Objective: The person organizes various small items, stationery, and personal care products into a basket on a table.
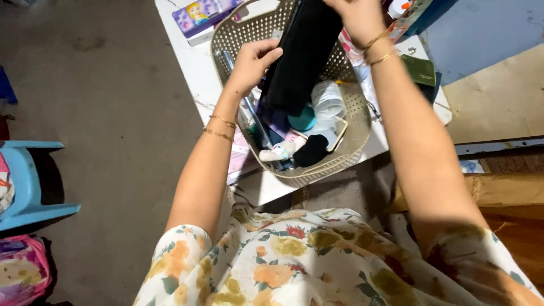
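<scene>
A beige perforated plastic basket (pixel 356 133) stands on a small white table (pixel 192 71) in the head view. A long black pouch (pixel 300 54) rises upright out of the basket. My right hand (pixel 356 16) grips its top end at the frame's upper edge. My left hand (pixel 253 63) presses against the pouch's left side, fingers curled on its edge. Below the pouch lie a clear plastic cup (pixel 328 101), a teal round thing (pixel 303 119), a black rounded object (pixel 310 151), a small white figure (pixel 279 152) and several pens (pixel 249 110).
A purple illustrated box (pixel 199 16) lies at the table's far left corner. A dark green booklet (pixel 419 70) sits right of the basket. A blue plastic chair (pixel 25 181) stands on the grey floor at left, brown cardboard (pixel 507 190) at right.
</scene>
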